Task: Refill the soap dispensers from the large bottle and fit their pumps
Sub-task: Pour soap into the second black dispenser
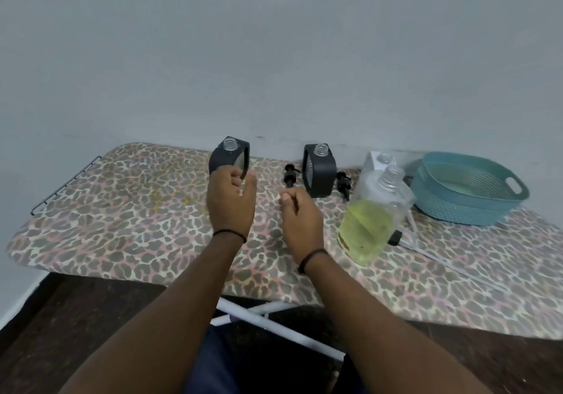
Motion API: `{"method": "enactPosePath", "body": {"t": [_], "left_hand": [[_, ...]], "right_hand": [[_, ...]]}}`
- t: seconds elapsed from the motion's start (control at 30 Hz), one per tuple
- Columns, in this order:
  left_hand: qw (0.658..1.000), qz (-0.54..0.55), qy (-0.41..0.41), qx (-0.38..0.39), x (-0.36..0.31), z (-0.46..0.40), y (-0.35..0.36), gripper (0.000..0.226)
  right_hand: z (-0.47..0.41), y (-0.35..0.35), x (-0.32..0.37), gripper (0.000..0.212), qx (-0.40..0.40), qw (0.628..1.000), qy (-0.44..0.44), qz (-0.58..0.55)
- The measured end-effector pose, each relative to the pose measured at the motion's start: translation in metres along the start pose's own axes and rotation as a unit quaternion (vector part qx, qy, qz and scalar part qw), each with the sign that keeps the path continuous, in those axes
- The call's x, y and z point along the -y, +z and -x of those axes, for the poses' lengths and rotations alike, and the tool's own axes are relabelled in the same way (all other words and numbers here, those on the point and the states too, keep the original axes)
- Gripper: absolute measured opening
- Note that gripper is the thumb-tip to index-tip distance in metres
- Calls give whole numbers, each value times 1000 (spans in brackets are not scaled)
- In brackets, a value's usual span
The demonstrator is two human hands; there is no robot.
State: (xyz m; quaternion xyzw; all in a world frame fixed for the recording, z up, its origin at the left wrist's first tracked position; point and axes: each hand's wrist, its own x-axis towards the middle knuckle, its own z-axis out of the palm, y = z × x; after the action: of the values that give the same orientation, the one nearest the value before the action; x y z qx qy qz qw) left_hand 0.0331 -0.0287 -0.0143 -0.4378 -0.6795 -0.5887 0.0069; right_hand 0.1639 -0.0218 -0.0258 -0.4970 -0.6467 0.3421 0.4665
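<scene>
Nearest, the right hand hangs loosely curled, holding nothing. The left hand grips a dark dispenser, pumpless, toward the ironing board's far edge. The large bottle stands uncapped rightward; better steady the dispenser upright before pouring.

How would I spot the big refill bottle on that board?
Find the teal plastic basket at the right of the leopard-print ironing board. Just left of it stands the large clear plastic bottle, uncapped. It alone holds yellow-green liquid; the dark-cased dispensers look empty.
</scene>
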Motion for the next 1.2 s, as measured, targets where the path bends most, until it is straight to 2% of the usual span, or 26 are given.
{"method": "enactPosePath", "body": {"t": [0.1, 0.23, 0.5, 0.77, 0.97, 1.2], "left_hand": [[995, 8, -51, 86, -16, 12, 19, 31], [983, -12, -77, 164, -33, 26, 48, 39], [969, -58, -63, 230, -73, 22, 98, 52], [964, -96, -110, 221, -72, 12, 128, 65], [971, -80, -106, 200, -71, 12, 122, 36], [977, -23, -73, 199, -62, 23, 62, 30]], "right_hand": [[41, -22, -23, 25, -14, 1000, -12, 14], [54, -44, -30, 22, 0, 999, -18, 28], [55, -69, -52, 20, 20, 999, -2, 48], [56, -68, -60, 21, 32, 999, 11, 37], [56, -68, -60, 21, 26, 999, 4, 41], [54, -66, -58, 19, 29, 997, 11, 74]]}}
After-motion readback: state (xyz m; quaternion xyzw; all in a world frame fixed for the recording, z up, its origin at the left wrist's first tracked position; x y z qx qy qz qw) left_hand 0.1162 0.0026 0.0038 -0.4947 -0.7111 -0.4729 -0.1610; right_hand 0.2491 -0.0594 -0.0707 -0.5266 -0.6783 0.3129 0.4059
